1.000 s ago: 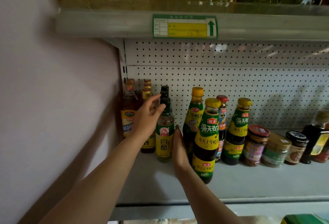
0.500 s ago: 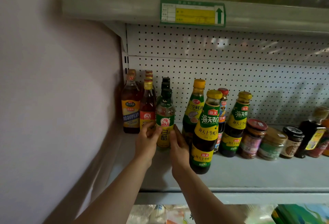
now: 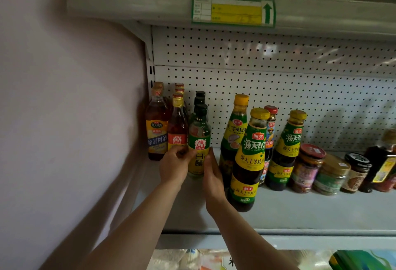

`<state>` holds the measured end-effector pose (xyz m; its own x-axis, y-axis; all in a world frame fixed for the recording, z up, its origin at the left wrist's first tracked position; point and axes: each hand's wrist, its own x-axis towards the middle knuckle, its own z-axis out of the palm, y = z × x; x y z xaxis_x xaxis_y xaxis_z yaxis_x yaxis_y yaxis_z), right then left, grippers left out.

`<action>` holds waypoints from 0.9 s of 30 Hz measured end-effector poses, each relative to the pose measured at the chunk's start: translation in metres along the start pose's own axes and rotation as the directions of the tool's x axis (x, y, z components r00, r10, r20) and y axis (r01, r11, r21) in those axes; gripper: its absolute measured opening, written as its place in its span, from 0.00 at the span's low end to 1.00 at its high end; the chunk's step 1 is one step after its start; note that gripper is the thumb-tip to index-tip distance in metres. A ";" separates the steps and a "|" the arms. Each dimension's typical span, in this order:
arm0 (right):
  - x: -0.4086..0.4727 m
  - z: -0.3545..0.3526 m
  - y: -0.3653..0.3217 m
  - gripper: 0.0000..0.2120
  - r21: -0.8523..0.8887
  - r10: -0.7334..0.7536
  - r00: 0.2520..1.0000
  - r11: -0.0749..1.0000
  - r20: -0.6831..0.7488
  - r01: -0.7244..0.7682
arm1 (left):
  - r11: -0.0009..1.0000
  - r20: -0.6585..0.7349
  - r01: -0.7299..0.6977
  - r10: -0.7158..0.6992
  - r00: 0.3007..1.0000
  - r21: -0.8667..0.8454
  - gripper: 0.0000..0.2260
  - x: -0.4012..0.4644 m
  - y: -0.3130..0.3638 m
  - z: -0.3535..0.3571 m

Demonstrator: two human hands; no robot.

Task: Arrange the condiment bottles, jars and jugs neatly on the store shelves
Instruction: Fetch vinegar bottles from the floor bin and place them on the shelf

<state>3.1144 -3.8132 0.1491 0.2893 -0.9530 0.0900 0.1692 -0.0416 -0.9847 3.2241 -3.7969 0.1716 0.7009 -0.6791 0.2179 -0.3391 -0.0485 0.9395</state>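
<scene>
We've open grey metal shelf (image 3: 310, 212) front-right; tall yellow-capped dark oyster-sauce bottle (image 3: 248, 158) blocks rt, pale side wall (image 3: 64, 119) lft.

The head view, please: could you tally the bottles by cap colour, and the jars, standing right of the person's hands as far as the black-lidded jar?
Yellow-capped bottles: 3
Red-capped bottle: 1
Jars: 3
Total: 7
</scene>
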 end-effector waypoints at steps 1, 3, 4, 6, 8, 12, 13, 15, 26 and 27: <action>0.001 0.000 0.000 0.21 -0.007 -0.001 1.000 1.000 0.009 0.001 | 0.998 -0.016 -0.009 0.010 1.000 0.056 0.11 0.002 0.000 0.000; 0.003 0.001 0.001 0.22 -0.029 0.004 0.999 1.000 0.033 -0.003 | 0.991 -0.040 -0.023 0.028 0.999 0.135 0.11 0.005 0.000 0.000; 0.004 0.001 0.002 0.23 -0.034 0.005 0.999 0.999 0.040 -0.004 | 0.987 -0.043 -0.031 0.038 0.998 0.159 0.11 0.007 0.000 0.000; 0.007 0.001 0.002 0.23 -0.026 0.007 0.999 1.000 0.044 -0.006 | 0.979 -0.036 -0.043 0.051 0.998 0.199 0.12 0.011 -0.001 0.000; 0.009 0.001 0.002 0.21 -0.020 0.012 0.999 1.000 0.049 -0.011 | 0.967 -0.020 -0.045 0.051 0.998 0.251 0.16 0.015 -0.002 -0.001; 0.013 0.002 0.001 0.21 -0.015 0.008 0.997 1.000 0.076 -0.007 | 0.952 -0.020 -0.030 0.037 0.999 0.304 0.20 0.019 -0.003 0.000; 0.014 0.003 0.001 0.23 -0.015 0.009 0.997 1.000 0.081 -0.008 | 0.957 -0.025 -0.023 0.032 0.999 0.289 0.20 0.019 -0.002 0.001; 0.017 0.003 0.002 0.28 -0.013 0.005 0.996 1.000 0.085 -0.004 | 0.969 -0.034 -0.010 0.019 0.999 0.246 0.19 0.021 0.000 0.002; 0.021 0.004 0.003 0.24 -0.039 0.010 0.996 0.999 0.084 -0.007 | 0.983 -0.010 -0.013 0.015 1.000 0.185 0.16 0.024 0.001 0.003; 0.020 0.004 0.003 0.27 -0.040 0.005 0.996 0.999 0.086 -0.001 | 0.984 -0.009 -0.011 0.013 1.000 0.180 0.16 0.023 0.001 0.003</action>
<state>3.1243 -3.8316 0.1485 0.3701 -0.9238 0.0978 0.1313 -0.0522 -0.9900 3.2381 -3.8153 0.1770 0.7022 -0.6730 0.2325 -0.4545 -0.1723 0.8739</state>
